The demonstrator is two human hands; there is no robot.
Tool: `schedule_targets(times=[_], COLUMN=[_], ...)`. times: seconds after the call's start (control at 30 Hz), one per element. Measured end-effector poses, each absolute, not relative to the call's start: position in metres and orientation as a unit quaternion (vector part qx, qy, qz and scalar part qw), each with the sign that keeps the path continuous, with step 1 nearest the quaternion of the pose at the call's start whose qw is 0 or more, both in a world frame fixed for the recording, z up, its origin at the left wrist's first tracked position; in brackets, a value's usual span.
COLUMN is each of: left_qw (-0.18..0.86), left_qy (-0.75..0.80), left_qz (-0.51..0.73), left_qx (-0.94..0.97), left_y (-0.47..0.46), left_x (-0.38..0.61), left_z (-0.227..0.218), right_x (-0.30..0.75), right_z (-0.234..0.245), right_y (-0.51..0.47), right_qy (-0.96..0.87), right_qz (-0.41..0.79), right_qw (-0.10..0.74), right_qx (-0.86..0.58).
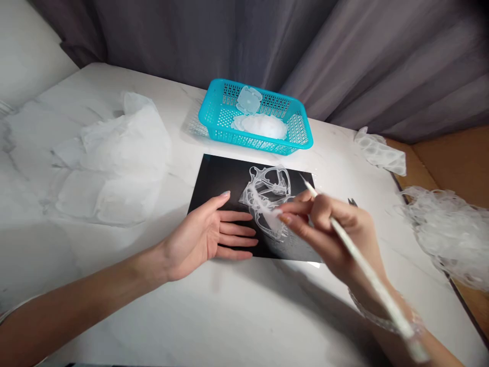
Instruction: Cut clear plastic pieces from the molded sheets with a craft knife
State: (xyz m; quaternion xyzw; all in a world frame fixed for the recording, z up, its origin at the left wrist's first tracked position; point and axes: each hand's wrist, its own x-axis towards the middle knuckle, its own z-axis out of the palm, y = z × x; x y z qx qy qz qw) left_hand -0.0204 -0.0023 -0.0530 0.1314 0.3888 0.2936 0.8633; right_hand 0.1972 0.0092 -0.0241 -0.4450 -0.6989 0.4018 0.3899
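My left hand [214,232] lies palm up with fingers stretched out at the near left of a black mat [214,178], holding nothing. My right hand [332,229] grips a slim white pen-like tool [357,257], its thin pointed tip aimed away from me over the mat's right side. The thumb and forefinger of that hand also seem to pinch a blurred whitish strip [263,206]. Under it, on the mat, rests a tangle of clear cut-out plastic frames [269,181]. Part of the mat is hidden behind my right hand.
A blue perforated basket [214,130] behind the mat holds translucent pieces [263,125]. Stacked translucent sheets [126,158] lie on the left of the white marbled table [183,316]. At right are a sheet with round cut-outs [380,150] and a heap of clear scraps [454,229].
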Motion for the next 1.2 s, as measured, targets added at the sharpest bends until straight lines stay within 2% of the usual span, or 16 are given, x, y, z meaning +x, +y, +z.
schedule_targets(times=[0.13,0.2,0.33,0.47,0.6,0.8,0.97,1.2], left_qw=[0.872,0.851,0.835,0.83,0.833,0.852,0.86,0.854], left_qy=[0.332,0.329,0.323,0.328,0.328,0.308,0.307,0.318], left_qz=[0.328,0.368,0.394,0.398,0.397,0.395,0.388,0.383], left_qx=[0.15,0.178,0.206,0.213,0.202,0.15,0.126,0.153], left_y=[-0.001,-0.001,-0.002,-0.001,-0.001,-0.001,0.0,-0.003], left_x=[-0.023,-0.024,-0.026,-0.028,-0.027,-0.025,-0.025,-0.022], left_z=[-0.052,-0.052,-0.053,-0.053,-0.052,-0.052,-0.05,-0.053], right_x=[0.203,0.204,0.202,0.2,0.195,0.189,0.189,0.183], right_z=[-0.026,-0.026,-0.02,-0.015,-0.015,-0.019,-0.022,-0.033], right_y=[-0.004,-0.007,-0.003,0.002,0.004,0.009,0.013,0.013], right_qy=[-0.859,-0.872,-0.842,-0.746,-0.648,-0.626,-0.651,-0.574], right_qz=[0.303,0.292,0.291,0.356,0.408,0.462,0.459,0.558], right_qw=[0.252,0.232,0.294,0.369,0.405,0.351,0.298,0.311], right_qx=[-0.326,-0.316,-0.347,-0.424,-0.499,-0.522,-0.526,-0.512])
